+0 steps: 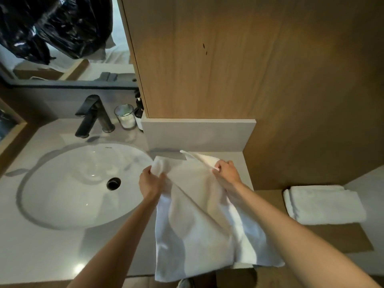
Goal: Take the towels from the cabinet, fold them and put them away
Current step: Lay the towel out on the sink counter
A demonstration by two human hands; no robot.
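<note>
Towel (199,215) hem below counter edge

Grey countertop (52,256) with a white oval sink (79,183) set in, black faucet (93,115), glass candle (125,116) and dark bottle (139,113) behind. Loose white towel (203,225) spread at right end. Alongside, lower wooden shelf (336,238) bearing a folded white towel (324,204).

Bathroom. Evidence: oval white sink (79,183) set in grey tabletop (41,256), black faucet (93,115), wall mirror (62,38), soap bottle (139,113), wooden cabinet (228,59).
</note>
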